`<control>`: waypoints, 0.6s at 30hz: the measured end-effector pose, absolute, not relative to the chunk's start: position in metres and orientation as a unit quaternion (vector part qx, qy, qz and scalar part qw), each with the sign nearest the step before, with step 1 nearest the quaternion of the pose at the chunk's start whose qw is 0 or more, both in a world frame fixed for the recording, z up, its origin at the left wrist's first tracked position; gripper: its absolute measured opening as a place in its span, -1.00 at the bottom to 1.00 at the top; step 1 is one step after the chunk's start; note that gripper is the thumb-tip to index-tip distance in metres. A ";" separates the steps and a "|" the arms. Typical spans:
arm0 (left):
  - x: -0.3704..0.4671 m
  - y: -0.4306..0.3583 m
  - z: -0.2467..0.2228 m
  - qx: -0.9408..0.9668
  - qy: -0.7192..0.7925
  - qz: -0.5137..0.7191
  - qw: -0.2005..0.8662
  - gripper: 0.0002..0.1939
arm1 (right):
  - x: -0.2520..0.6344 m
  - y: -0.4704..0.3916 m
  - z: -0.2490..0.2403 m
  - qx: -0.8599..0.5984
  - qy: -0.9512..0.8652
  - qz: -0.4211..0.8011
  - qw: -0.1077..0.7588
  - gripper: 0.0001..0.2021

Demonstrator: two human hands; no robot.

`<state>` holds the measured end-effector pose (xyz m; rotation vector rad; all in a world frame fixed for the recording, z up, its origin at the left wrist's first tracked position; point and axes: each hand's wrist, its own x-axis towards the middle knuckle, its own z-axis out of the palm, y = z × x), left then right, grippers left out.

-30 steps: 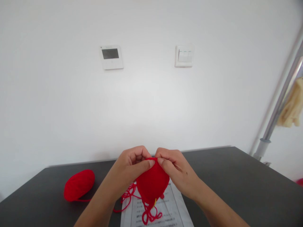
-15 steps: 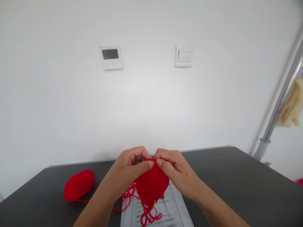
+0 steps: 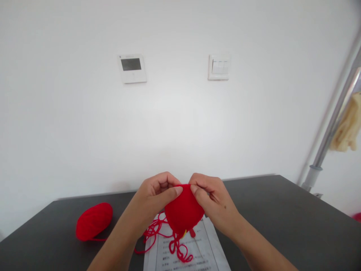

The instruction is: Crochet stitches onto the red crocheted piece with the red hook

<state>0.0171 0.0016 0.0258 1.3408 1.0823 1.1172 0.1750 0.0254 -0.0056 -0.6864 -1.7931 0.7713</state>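
Note:
Between my two hands hangs a red knitted or crocheted piece (image 3: 184, 210), its upper edge stretched flat. My left hand (image 3: 160, 194) pinches the top left of that edge between thumb and fingers. At the top right, my right hand (image 3: 210, 194) grips it the same way. Loose red yarn (image 3: 180, 250) dangles in loops from the lower end, where a small yellow bit (image 3: 184, 234) shows. Just under the piece, a small red object (image 3: 192, 233) with a thin shaft lies on the printed sheet; its kind is unclear.
A ball of red yarn (image 3: 94, 221) lies on the dark table (image 3: 270, 210) at the left. Tangled red strands (image 3: 153, 230) lie beside my left wrist, partly over the printed paper (image 3: 169, 259). A white wall with a panel (image 3: 132, 68) and a switch (image 3: 219, 67) rises behind.
Both hands have risen slightly and spread a little apart, lifting the red piece and widening its top edge. The dangling yarn has swung, and more of the small red object shows.

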 end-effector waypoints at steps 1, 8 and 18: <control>0.017 0.001 0.026 0.556 0.451 0.470 0.516 -0.80 | 0.175 0.025 -0.006 -0.284 -0.743 0.324 0.512 -0.79; 0.017 0.000 0.026 0.569 0.452 0.475 0.496 -0.80 | 0.175 0.024 -0.004 -0.282 -0.741 0.374 0.481 -0.80; 0.016 -0.001 0.027 0.598 0.456 0.460 0.473 -0.83 | 0.175 0.025 -0.006 -0.284 -0.745 0.379 0.471 -0.80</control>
